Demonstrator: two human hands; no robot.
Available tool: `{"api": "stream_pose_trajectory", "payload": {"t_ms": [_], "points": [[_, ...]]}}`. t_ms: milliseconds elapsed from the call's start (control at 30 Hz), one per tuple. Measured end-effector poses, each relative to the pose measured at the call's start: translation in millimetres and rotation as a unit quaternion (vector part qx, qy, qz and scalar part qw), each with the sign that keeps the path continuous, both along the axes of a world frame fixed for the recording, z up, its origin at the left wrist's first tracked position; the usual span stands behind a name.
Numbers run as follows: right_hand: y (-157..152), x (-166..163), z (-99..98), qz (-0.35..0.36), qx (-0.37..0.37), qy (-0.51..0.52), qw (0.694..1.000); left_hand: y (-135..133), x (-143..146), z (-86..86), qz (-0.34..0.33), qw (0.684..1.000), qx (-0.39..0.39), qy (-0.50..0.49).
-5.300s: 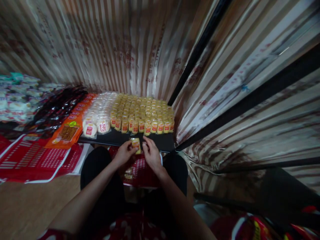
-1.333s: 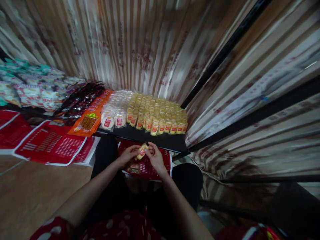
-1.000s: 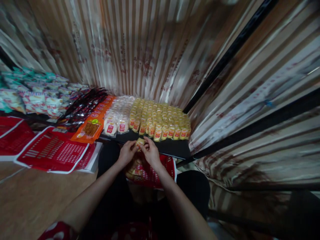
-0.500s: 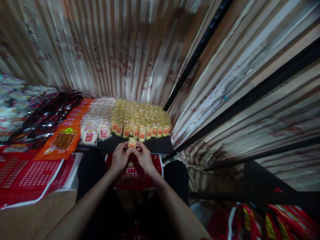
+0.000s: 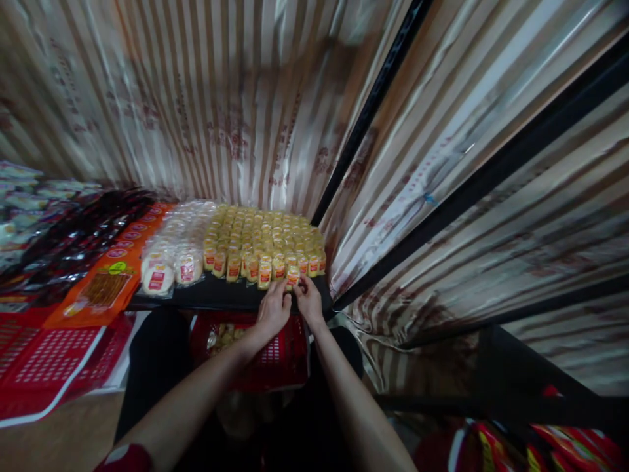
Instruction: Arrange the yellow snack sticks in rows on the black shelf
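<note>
A small yellow wrapped snack packet [image 5: 293,275] with an orange-red label is pinched at the front of the rows on the black shelf [image 5: 216,292]. My left hand [image 5: 275,308] closes on its left side, and the fingers of my right hand [image 5: 308,300] grip its right side. Behind it, matching yellow packets [image 5: 255,229] stand in several tight rows. Round white wrapped crackers [image 5: 158,278] with red labels are lined up left of them. Below my forearms, a red plastic basket [image 5: 289,373] between my knees contains loose yellowish packets [image 5: 225,337].
An orange snack bag [image 5: 105,288], dark shiny packages [image 5: 73,226] and pale packages [image 5: 19,196] lie to the left. A red crate [image 5: 54,360] sits below them. Black metal bars [image 5: 481,164] cross before a striped curtain [image 5: 236,98]. Red packages [image 5: 565,446] are at lower right.
Both hands have carried the packet from above the basket forward and right to the front of the rows. The view has shifted slightly, and more of the basket's contents shows.
</note>
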State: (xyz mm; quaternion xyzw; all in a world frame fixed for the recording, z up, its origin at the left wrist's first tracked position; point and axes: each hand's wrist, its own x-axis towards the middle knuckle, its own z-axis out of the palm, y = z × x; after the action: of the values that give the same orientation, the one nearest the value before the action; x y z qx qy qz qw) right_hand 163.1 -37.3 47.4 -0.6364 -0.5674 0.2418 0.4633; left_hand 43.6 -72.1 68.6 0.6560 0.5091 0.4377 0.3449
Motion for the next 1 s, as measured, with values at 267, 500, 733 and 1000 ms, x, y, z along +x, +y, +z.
{"api": "stream_pose_trajectory", "payload": {"t_ms": [267,500,733,1000], "points": [[8.1,-3.7,-9.0,-0.021,0.044,-0.032,0.998,10.9,9.0,-8.3,-0.013,0.999,-0.026,0.035],[-3.9,-5.6,-15.6,-0.015,0.083,-0.042,0.996,16.2,10.3,-18.1,-0.031,0.998,-0.018,0.044],[-3.4,-3.2,-15.2,0.002,0.086,-0.084,0.993,13.0,8.6,-25.2,-0.009,1.000,-0.013,0.019],[-66.9,-28.3,-36.7,0.155,0.060,-0.060,0.984,-47.8,-52.3,-75.4,-0.059,0.989,-0.107,0.084]]}}
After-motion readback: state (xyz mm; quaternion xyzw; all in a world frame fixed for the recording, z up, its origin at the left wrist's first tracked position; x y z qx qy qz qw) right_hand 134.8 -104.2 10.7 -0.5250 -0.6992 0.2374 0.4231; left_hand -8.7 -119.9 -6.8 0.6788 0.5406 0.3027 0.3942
